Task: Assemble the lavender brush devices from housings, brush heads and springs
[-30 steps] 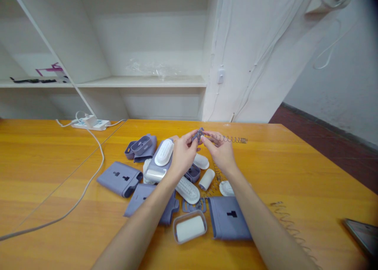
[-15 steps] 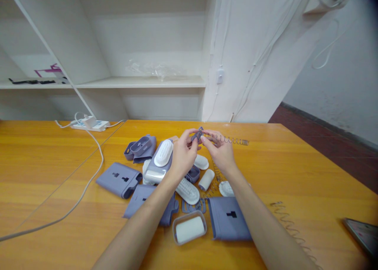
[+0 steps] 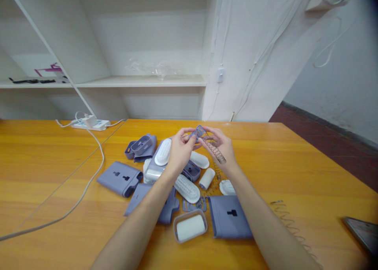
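Above the far side of the pile, my left hand [image 3: 180, 148] pinches a small flat purple plastic plate [image 3: 200, 131] with cut-outs. My right hand [image 3: 225, 147] has its fingertips closed at the plate's right edge, where a thin metal coil spring [image 3: 217, 153] meets it. The spring's loose end hangs across the right palm. How the spring joins the plate is hidden by the fingers. Below the hands lie a similar purple plate [image 3: 189, 205], a white ribbed oval pad [image 3: 188, 189], a white roll [image 3: 207, 178] and a purple oval case [image 3: 192, 170].
Purple folded covers [image 3: 119, 178] lie left, another cover [image 3: 228, 216] front right. A clear tub [image 3: 190, 226] with a white block stands in front. Another spring [image 3: 291, 224] and a phone [image 3: 362, 234] are at right. A cable [image 3: 88, 185] crosses the left side from a power strip [image 3: 91, 124].
The plate has turned so its flat face shows. The spring's free end has swung from pointing right down across my right palm. Both hands stay nearly in place.
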A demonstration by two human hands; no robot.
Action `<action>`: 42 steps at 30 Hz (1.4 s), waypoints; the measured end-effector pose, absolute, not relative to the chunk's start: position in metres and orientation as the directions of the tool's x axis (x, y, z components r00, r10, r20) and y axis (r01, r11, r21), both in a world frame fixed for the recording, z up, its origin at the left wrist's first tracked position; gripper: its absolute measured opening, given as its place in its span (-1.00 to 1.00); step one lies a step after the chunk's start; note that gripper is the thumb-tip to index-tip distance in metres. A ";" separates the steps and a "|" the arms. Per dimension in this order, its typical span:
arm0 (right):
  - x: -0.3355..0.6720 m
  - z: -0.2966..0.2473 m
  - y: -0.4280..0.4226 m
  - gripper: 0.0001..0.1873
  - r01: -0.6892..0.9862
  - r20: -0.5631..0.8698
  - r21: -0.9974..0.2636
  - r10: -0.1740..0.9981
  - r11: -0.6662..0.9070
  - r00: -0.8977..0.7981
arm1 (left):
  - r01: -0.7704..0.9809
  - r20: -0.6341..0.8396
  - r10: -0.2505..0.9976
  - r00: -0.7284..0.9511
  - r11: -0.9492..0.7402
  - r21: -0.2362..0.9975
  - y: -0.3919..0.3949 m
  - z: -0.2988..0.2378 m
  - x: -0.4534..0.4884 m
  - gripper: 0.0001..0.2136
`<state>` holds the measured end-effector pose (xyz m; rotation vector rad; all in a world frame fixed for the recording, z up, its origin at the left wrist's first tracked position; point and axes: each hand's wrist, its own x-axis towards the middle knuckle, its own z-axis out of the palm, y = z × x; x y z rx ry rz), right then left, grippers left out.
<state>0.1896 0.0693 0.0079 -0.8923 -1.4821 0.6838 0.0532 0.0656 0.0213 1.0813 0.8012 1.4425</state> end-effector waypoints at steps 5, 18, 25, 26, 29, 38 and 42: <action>0.188 0.010 0.071 -0.71 0.214 0.573 -0.808 0.816 0.549 0.070 | -0.342 0.210 0.977 0.038 -0.184 0.921 0.066 0.019 0.054 -0.74; 0.181 0.005 0.075 -0.73 0.092 0.471 -0.882 0.856 0.463 0.213 | -0.294 0.260 0.965 0.043 -0.236 0.926 0.067 0.013 0.060 -0.72; 0.180 0.006 0.073 -0.73 0.209 0.515 -0.855 0.825 0.475 0.234 | -0.296 0.286 0.956 0.061 -0.256 0.920 0.066 0.012 0.060 -0.73; 0.180 0.006 0.073 -0.73 0.228 0.528 -0.846 0.816 0.481 0.237 | -0.295 0.286 0.956 0.065 -0.255 0.921 0.066 0.012 0.061 -0.73; 0.180 0.005 0.073 -0.72 0.242 0.545 -0.836 0.799 0.492 0.256 | -0.288 0.285 0.956 0.068 -0.255 0.923 0.065 0.012 0.062 -0.72; 0.178 0.002 0.073 -0.67 0.178 0.513 -0.858 0.810 0.482 0.282 | -0.296 0.287 0.955 0.071 -0.254 0.921 0.063 0.016 0.063 -0.72; 0.178 0.000 0.074 -0.66 0.135 0.493 -0.870 0.825 0.475 0.275 | -0.284 0.288 0.955 0.066 -0.259 0.923 0.061 0.017 0.063 -0.73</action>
